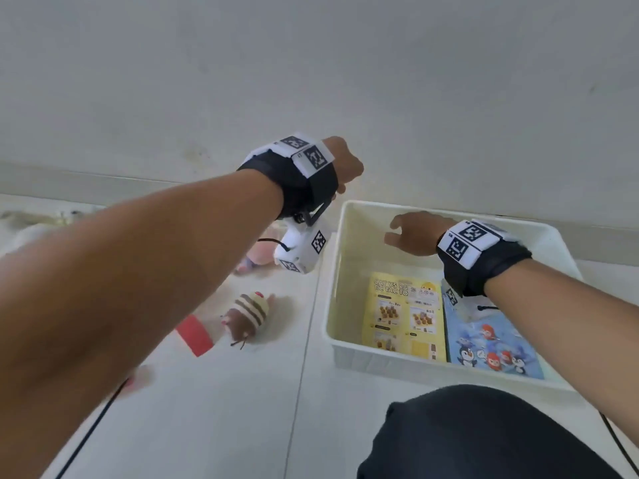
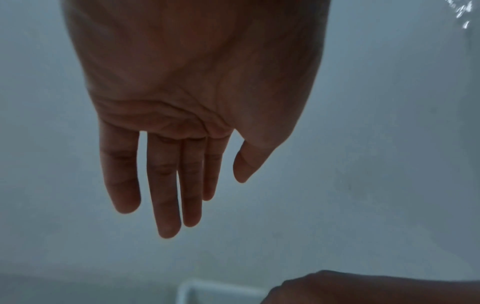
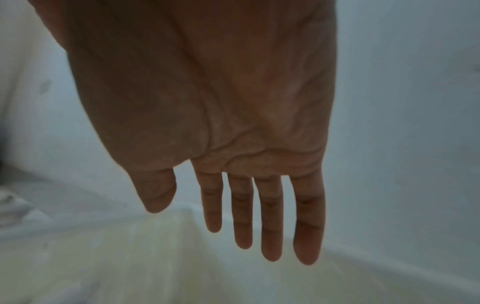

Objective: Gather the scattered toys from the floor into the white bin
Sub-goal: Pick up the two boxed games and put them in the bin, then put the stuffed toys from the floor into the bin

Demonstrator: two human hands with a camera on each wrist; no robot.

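Note:
The white bin (image 1: 334,271) stands on the floor at the right, holding a yellow game box (image 1: 404,323) and a blue penguin box (image 1: 491,344). My right hand (image 1: 411,233) hovers over the bin's far part, fingers straight and empty, as the right wrist view (image 3: 233,205) confirms. My left hand (image 1: 342,164) is raised above the bin's far left corner, also empty with straight fingers (image 2: 166,195). A brown striped plush toy (image 1: 247,314) lies on the floor left of the bin. A pink plush (image 1: 259,250) sits farther back, partly hidden by my left wrist camera.
A red flat piece (image 1: 194,335) lies by the striped plush, partly under my left forearm. A pale heap (image 1: 31,219) sits at the far left by the wall. My dark-clothed knee (image 1: 484,433) is at the bottom right. A black cable (image 1: 90,433) crosses the floor.

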